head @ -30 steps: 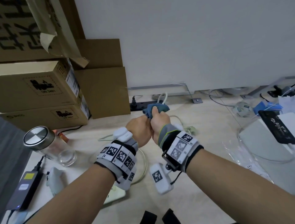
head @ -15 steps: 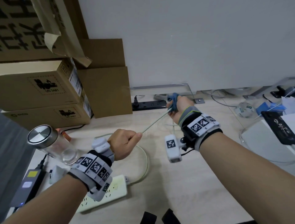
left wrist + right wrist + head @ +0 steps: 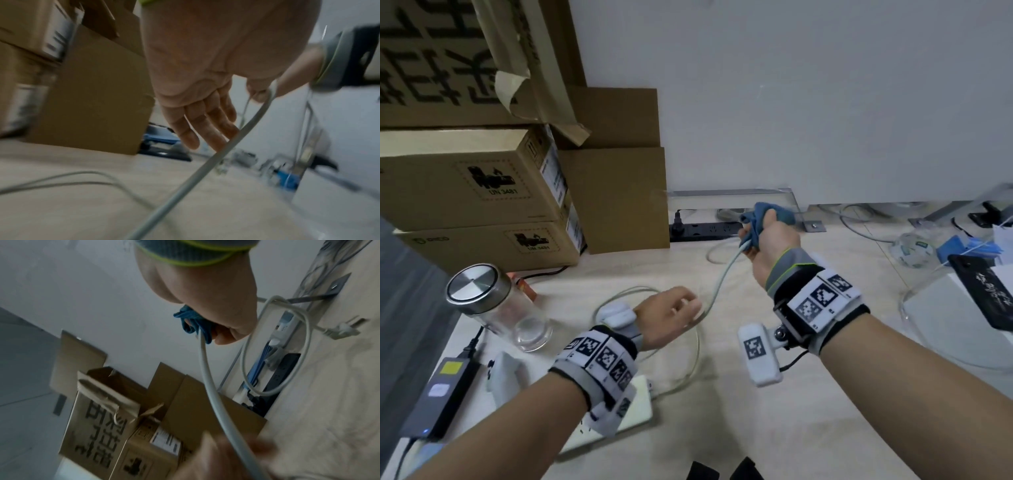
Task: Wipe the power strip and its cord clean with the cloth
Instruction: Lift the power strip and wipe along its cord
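Note:
My right hand (image 3: 770,240) is raised near the wall and grips a bunched blue cloth (image 3: 756,219) wrapped round the pale grey cord (image 3: 717,291). In the right wrist view the cord (image 3: 207,374) leaves the cloth (image 3: 193,322) below the right hand (image 3: 216,305), and its plug (image 3: 341,331) lies on the table. My left hand (image 3: 688,308) hovers lower, its fingers (image 3: 205,126) straight. The cord (image 3: 205,164) runs slack past them beside the thumb. The white power strip (image 3: 640,407) lies flat, partly hidden under my left wrist.
Cardboard boxes (image 3: 482,192) are stacked at the back left. A glass jar with a metal lid (image 3: 493,308) and a grey charger (image 3: 438,394) stand on the left. A black power strip (image 3: 705,231) lies along the wall. A phone (image 3: 983,291) rests on a white box at right.
My left hand has opened and let go of the cord, which now hangs slack instead of taut. My right hand with the cloth stays near the wall.

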The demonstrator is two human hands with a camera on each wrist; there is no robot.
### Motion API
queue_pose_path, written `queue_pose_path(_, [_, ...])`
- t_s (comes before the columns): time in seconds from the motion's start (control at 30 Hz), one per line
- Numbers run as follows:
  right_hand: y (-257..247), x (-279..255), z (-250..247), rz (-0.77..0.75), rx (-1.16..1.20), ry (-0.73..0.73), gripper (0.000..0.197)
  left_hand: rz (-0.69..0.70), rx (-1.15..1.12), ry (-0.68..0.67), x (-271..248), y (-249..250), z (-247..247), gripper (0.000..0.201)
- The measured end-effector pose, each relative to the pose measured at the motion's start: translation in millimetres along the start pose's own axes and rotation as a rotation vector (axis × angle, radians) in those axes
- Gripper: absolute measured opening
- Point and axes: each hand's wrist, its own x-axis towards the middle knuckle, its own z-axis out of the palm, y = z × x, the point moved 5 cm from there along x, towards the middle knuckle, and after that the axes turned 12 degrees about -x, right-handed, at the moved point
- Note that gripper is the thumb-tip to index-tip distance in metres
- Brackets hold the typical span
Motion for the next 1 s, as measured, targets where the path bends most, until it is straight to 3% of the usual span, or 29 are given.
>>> queue_pose_path(0.1, [8, -19, 15, -0.054, -0.021, -0.077, 0.033, 0.053, -0.318, 0.169, 11, 49, 5, 0.034])
queue_pose_path(0.23, [16, -32, 20, -0.024, -0.055, -0.145, 0.029, -0.184, -0.709, 0.258, 21, 64, 9, 0.045])
queue_pose_path(0.33, [12, -25, 11, 0.025, 0.007, -0.095, 0.032, -0.129, -0.504, 0.369, 18, 72, -3, 0.052])
queue_pose_path(0.47, [2, -12, -8, 0.113, 0.089, -0.026, 0.038, 0.018, -0.129, 0.300, 9, 83, -15, 0.051])
queue_pose_path(0.6, [-15, 2, -38, 0.163, 0.001, 0.026, 0.039, -0.036, -0.042, 0.218, -5, 57, -35, 0.051])
queue_pose_path(0.73, [-23, 10, -53, 0.077, -0.025, 0.042, 0.025, -0.101, 0.105, 0.170, -10, 16, -58, 0.056])
queue_pose_path(0.83, [-24, 0, -40, 0.112, 0.027, -0.005, 0.036, -0.197, 0.248, 0.151, -1, -9, -59, 0.054])
queue_pose_path(0.9, [-25, -4, -28, 0.115, 0.023, -0.018, 0.039, -0.242, 0.276, 0.121, 5, -15, -51, 0.040])
queue_pose_path(1.0, [-17, -6, -16, 0.089, 0.016, -0.066, 0.039, -0.211, 0.101, 0.100, 9, 8, -27, 0.024])
